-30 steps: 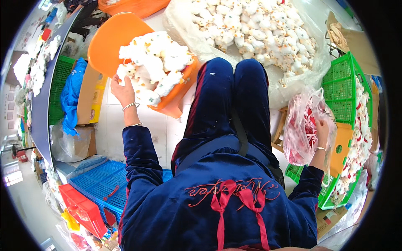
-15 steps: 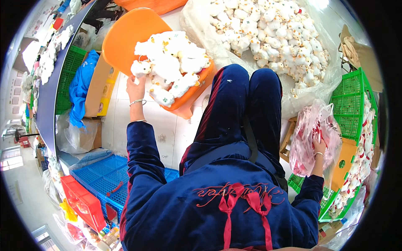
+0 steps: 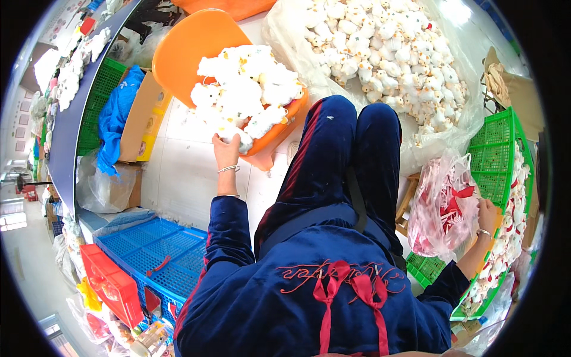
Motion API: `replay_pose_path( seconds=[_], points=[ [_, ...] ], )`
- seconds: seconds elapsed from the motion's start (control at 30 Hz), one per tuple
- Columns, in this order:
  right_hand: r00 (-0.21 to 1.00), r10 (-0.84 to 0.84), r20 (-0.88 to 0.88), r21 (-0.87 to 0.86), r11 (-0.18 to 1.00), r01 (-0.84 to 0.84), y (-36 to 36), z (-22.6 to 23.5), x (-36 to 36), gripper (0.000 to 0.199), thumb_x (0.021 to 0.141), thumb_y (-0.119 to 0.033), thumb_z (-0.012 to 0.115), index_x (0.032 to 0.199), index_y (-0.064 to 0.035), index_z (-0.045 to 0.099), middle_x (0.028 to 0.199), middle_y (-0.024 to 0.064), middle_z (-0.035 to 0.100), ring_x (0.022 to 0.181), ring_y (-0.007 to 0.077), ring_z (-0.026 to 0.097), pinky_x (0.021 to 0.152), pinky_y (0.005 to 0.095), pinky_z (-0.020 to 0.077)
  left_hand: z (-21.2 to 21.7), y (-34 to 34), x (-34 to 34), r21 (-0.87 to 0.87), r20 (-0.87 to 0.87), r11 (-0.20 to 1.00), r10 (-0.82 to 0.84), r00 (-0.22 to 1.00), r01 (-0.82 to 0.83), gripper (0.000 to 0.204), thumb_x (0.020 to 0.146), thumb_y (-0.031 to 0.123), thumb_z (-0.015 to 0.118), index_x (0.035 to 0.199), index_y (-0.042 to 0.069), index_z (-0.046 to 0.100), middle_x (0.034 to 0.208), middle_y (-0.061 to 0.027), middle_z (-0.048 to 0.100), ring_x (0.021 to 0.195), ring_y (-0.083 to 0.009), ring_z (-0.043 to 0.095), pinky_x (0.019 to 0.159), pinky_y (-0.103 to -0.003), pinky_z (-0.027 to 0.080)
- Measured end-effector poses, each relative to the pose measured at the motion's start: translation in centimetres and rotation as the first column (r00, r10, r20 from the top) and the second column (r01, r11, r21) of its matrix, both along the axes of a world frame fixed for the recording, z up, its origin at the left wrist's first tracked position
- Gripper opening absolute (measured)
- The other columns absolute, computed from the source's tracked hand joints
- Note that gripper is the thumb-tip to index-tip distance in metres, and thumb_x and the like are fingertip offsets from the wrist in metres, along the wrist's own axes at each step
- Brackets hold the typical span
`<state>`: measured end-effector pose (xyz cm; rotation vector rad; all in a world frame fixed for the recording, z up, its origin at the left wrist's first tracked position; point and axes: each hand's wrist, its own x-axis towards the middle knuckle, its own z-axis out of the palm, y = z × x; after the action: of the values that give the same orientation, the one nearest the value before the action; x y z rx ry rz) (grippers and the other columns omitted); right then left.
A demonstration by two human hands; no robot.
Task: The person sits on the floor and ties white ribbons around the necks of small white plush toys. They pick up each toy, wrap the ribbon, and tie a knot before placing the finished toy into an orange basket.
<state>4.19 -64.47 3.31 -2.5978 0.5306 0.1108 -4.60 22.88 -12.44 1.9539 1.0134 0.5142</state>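
My left hand (image 3: 226,152) reaches to the near edge of an orange plastic chair (image 3: 196,44) heaped with small white plush toys (image 3: 247,89), and its fingers close on one white plush toy (image 3: 239,138) at the pile's edge. My right hand (image 3: 488,215) is out to the right, gripping the side of a clear plastic bag of red and white items (image 3: 443,211). I sit with legs in dark blue trousers (image 3: 345,154) stretched forward between the two.
A big clear sheet holds a mound of white plush toys (image 3: 386,41) ahead. Green plastic crates (image 3: 496,160) with more toys stand at right. Blue crates (image 3: 157,256) and a red crate (image 3: 113,285) lie at lower left, cardboard boxes (image 3: 140,125) and a blue bag (image 3: 116,116) at left.
My left hand moved down from the top of the chair's pile to its near edge and took hold of a toy. The right hand stays on the bag. The view shifted slightly.
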Motion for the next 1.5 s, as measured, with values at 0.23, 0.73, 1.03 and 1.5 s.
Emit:
replay_pose_path(
  seconds=[0.23, 0.73, 1.03, 1.5],
  points=[
    [0.859, -0.098, 0.503, 0.345, 0.934, -0.096, 11.7, 9.9, -2.0, 0.030, 0.104, -0.023, 0.054, 0.118, -0.0015, 0.069, 0.090, 0.0025, 0.065, 0.075, 0.0071, 0.055, 0.066, 0.0222, 0.0419, 2.6, -1.1, -3.9, -0.552, 0.280, 0.818, -0.002, 0.960, 0.163, 0.053, 0.081, 0.013, 0.065, 0.129, -0.007, 0.053, 0.113, -0.0137, 0.067, 0.098, -0.0192, 0.065, 0.086, -0.032, 0.053],
    [0.879, 0.344, 0.330, 0.925, -0.305, -0.227, 41.9, 5.4, 0.4, 0.037, 0.104, -0.023, 0.044, 0.071, -0.0092, 0.039, 0.067, 0.0098, 0.050, 0.058, 0.0169, 0.042, 0.061, 0.0323, 0.0410, 15.7, -20.0, 1.2, 0.204, -0.017, -0.058, -0.998, -0.056, 0.977, 0.053, 0.076, -0.003, 0.061, 0.128, 0.008, 0.062, 0.132, -0.0203, 0.059, 0.131, -0.0384, 0.050, 0.110, -0.046, 0.042],
    [0.895, 0.368, 0.251, 0.872, -0.488, -0.044, 43.6, 2.1, -0.6, 0.039, 0.107, -0.028, 0.040, 0.071, -0.0124, 0.037, 0.066, 0.0054, 0.046, 0.059, 0.0148, 0.036, 0.058, 0.0297, 0.0346, 16.7, -21.2, 2.1, 0.115, 0.374, 0.515, -0.814, 0.443, 0.849, 0.046, 0.074, 0.011, 0.084, 0.113, 0.006, 0.062, 0.115, -0.0098, 0.062, 0.094, -0.0243, 0.062, 0.076, -0.033, 0.051],
    [0.981, 0.179, 0.072, 0.997, 0.025, -0.078, 41.2, 3.5, 0.6, 0.028, 0.106, -0.026, 0.048, 0.087, -0.0063, 0.057, 0.082, 0.0091, 0.061, 0.076, 0.0256, 0.061, 0.077, 0.0371, 0.0486, 13.1, -24.0, 3.6, 0.128, 0.412, 0.516, -0.804, 0.428, 0.847, 0.018, 0.093, 0.002, 0.064, 0.110, 0.002, 0.070, 0.096, -0.0096, 0.069, 0.078, -0.0176, 0.065, 0.069, -0.028, 0.051]
  ],
)
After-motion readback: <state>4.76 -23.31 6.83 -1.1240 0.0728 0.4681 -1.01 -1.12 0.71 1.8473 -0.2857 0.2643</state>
